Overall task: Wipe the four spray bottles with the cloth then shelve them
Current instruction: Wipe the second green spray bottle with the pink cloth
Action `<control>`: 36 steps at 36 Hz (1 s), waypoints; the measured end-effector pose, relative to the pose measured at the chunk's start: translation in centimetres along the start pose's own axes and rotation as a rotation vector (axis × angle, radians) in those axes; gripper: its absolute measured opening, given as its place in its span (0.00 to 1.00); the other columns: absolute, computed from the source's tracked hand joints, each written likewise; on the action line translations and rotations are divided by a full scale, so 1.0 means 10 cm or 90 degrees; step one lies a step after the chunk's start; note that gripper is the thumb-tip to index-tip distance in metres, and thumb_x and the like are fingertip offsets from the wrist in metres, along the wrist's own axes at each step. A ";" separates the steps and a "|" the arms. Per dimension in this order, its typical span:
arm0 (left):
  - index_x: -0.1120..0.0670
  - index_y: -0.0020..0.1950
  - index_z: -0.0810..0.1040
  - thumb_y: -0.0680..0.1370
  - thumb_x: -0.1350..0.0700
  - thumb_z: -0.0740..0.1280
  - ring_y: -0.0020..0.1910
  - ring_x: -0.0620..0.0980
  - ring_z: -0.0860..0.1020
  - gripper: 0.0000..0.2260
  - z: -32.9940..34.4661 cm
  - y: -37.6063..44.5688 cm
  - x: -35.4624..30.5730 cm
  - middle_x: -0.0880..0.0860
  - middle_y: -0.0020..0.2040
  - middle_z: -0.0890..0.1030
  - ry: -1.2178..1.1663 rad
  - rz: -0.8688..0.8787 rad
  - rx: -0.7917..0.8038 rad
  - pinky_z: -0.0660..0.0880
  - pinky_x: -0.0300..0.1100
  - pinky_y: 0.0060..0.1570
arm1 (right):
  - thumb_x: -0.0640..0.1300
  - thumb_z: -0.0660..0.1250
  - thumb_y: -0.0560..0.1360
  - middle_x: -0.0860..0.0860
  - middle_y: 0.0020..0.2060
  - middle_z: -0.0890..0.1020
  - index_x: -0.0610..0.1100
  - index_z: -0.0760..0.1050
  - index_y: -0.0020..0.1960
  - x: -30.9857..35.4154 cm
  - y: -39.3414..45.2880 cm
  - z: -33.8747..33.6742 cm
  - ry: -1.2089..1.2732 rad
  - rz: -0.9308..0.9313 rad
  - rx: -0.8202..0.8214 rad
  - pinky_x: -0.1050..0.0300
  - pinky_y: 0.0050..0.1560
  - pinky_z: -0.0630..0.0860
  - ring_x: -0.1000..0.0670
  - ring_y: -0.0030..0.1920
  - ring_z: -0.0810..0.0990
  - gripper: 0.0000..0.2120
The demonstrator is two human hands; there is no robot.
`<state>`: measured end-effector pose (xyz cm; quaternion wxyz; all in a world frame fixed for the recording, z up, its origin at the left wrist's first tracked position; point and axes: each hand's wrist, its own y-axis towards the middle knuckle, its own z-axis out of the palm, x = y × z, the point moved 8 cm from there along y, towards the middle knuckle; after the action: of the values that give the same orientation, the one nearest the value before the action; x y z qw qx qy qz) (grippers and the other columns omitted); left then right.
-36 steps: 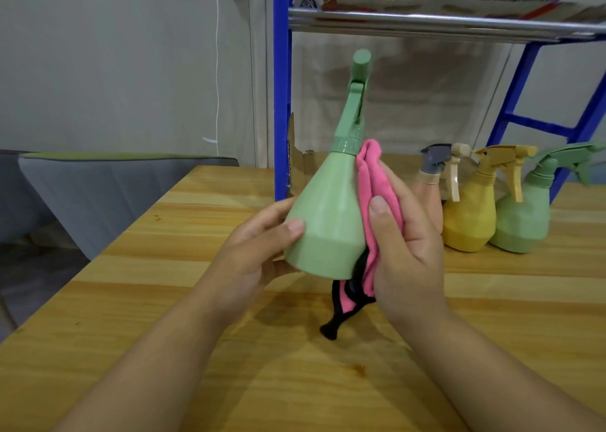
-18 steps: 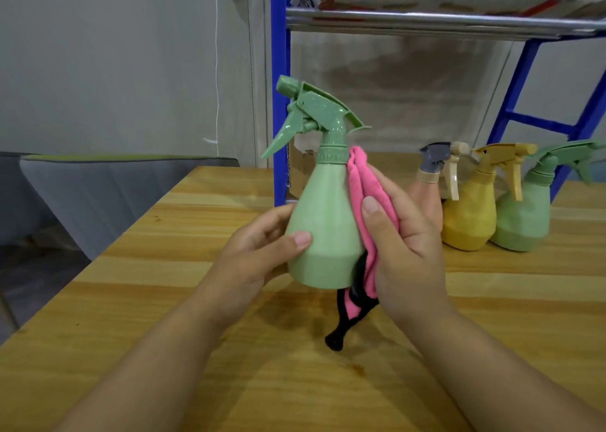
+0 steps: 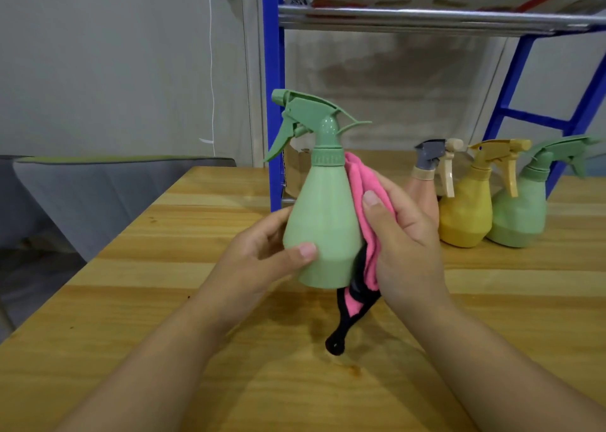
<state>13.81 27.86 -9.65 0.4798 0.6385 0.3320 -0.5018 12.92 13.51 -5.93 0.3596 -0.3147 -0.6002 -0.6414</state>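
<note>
A pale green spray bottle (image 3: 323, 221) is held upright above the wooden table (image 3: 196, 300), its nozzle pointing left. My left hand (image 3: 262, 254) grips its lower body with the thumb across the front. My right hand (image 3: 403, 235) presses a pink cloth (image 3: 367, 195) with a black hem against the bottle's right side; the cloth's black end hangs down to the table. Three more bottles stand in a row at the right: a pinkish one with a grey head (image 3: 426, 172), a yellow one (image 3: 465, 208) and a second green one (image 3: 521, 212).
A blue metal rack stands behind the table, with one post (image 3: 272, 103) just behind the held bottle and a shelf (image 3: 426, 18) above carrying cardboard. A grey covered surface (image 3: 98, 182) lies at the left beyond the table's edge.
The green bottle has turned about its axis: its spray head, seen end-on a second ago, now points left. It has also come upright. The cloth and right hand stay against its right side.
</note>
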 end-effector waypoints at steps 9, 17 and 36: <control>0.48 0.59 0.77 0.62 0.52 0.73 0.53 0.46 0.81 0.25 -0.03 -0.01 -0.12 0.47 0.54 0.84 -0.018 0.087 -0.049 0.78 0.36 0.46 | 0.39 0.56 0.80 0.49 0.69 0.73 0.41 0.65 0.72 0.16 -0.04 0.11 -0.102 -0.178 0.061 0.41 0.67 0.69 0.48 0.70 0.70 0.20; 0.53 0.60 0.74 0.60 0.48 0.72 0.49 0.49 0.82 0.29 -0.22 0.04 -0.07 0.51 0.49 0.85 -0.155 0.074 -0.177 0.79 0.40 0.45 | 0.45 0.55 0.81 0.57 0.66 0.75 0.48 0.65 0.72 0.00 -0.07 0.13 -0.035 -0.034 -0.002 0.49 0.67 0.71 0.57 0.67 0.72 0.19; 0.58 0.64 0.72 0.65 0.49 0.71 0.49 0.53 0.81 0.30 -0.25 0.02 -0.12 0.56 0.50 0.83 -0.170 0.098 -0.187 0.79 0.45 0.49 | 0.39 0.57 0.80 0.50 0.72 0.67 0.43 0.62 0.73 0.15 -0.12 0.31 -0.113 -0.208 0.078 0.44 0.72 0.62 0.50 0.74 0.63 0.22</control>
<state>14.42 30.23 -8.32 0.6443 0.5132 0.2855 -0.4899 11.00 16.45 -5.04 0.2152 -0.2456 -0.7106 -0.6232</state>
